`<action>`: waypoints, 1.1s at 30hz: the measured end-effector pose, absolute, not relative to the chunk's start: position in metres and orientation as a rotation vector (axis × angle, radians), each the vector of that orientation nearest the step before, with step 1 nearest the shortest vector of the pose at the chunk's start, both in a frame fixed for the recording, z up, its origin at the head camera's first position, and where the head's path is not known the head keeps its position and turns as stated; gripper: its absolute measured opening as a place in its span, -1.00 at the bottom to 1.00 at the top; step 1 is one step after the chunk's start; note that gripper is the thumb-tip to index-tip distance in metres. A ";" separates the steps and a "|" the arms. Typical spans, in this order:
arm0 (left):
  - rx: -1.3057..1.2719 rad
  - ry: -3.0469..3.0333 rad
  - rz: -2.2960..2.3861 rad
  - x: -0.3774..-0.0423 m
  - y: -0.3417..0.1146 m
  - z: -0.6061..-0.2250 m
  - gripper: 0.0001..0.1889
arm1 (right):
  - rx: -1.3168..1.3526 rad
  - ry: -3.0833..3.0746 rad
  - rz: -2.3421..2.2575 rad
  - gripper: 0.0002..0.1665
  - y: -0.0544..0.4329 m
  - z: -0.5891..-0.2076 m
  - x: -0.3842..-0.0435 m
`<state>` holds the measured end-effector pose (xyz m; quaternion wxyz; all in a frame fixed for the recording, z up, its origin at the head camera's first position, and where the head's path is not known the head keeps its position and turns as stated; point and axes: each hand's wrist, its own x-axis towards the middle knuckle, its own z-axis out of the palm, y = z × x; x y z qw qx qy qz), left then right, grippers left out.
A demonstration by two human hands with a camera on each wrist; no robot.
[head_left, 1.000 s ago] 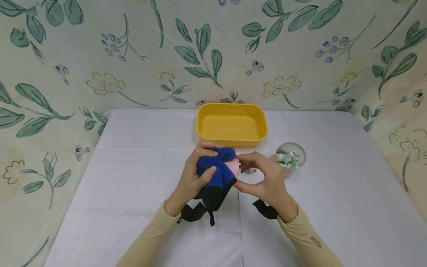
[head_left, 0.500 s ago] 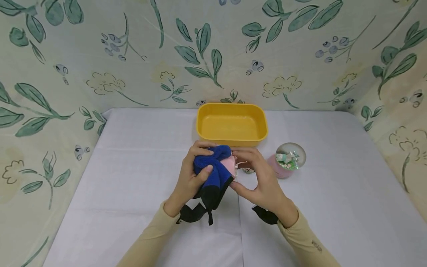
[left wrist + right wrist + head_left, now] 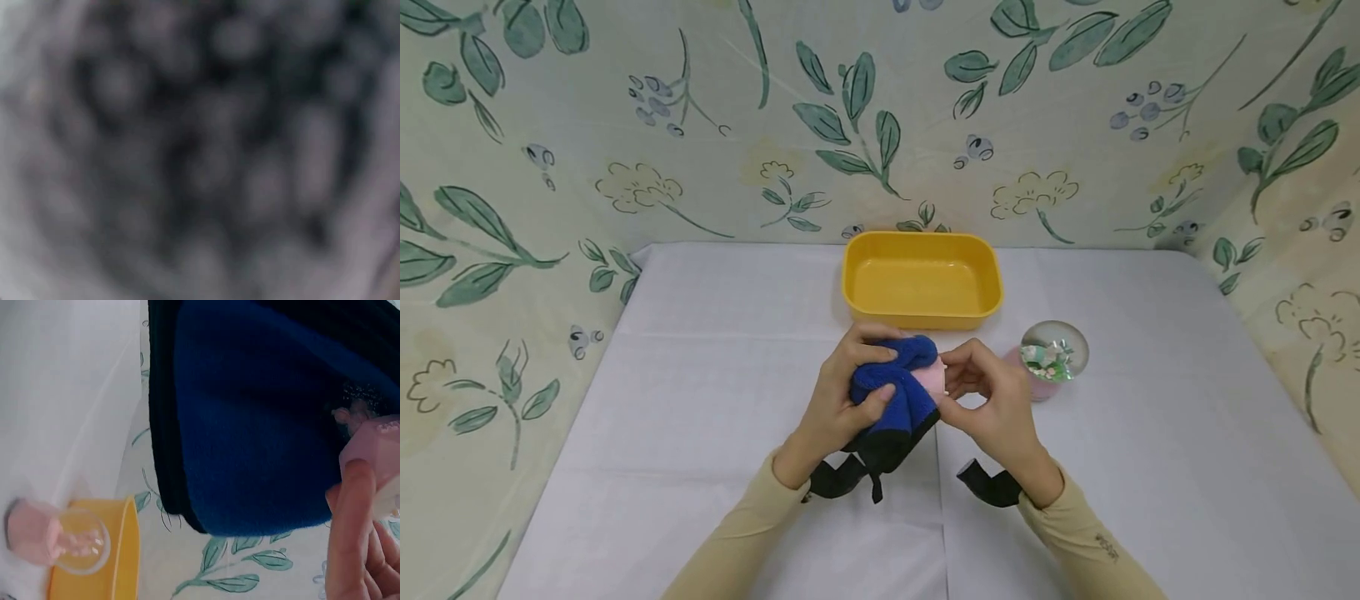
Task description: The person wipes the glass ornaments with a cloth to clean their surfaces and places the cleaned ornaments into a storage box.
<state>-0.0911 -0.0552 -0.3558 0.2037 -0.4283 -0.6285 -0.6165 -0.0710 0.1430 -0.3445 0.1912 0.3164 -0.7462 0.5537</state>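
1. The left hand [image 3: 833, 396] is curled round a blue cloth [image 3: 908, 404] with black edging, its thumb pressed on the near side of the folds.
2. The right hand [image 3: 1006, 414] pinches a pink object [image 3: 931, 377] between thumb and fingers at the object's right end.
3. The pink object sits partly inside the folded cloth, between the two hands and above the middle of the bench [image 3: 700, 408]; the right wrist view shows small pink shapes and shiny specks at its inner end, against the cloth.
4. Just beyond the hands, on the far side of the bench, stands a yellow tray [image 3: 925, 322].
5. A snow globe [image 3: 1054, 357] with a pink base stands right of the right hand.
6. The left wrist view is too blurred to read.
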 end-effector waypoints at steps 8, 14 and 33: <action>-1.072 -1.733 -1.794 -0.091 -0.055 -0.355 -0.66 | 1.030 -2.189 1.428 -0.34 0.145 -0.337 -0.069; -1.080 -1.733 -1.849 -0.090 -0.057 -0.354 -0.65 | 1.181 -2.027 1.113 -0.46 0.145 -0.332 -0.073; -1.313 -1.749 -1.476 -0.094 -0.059 -0.353 -0.74 | 0.654 -2.126 2.018 -0.72 0.143 -0.344 -0.063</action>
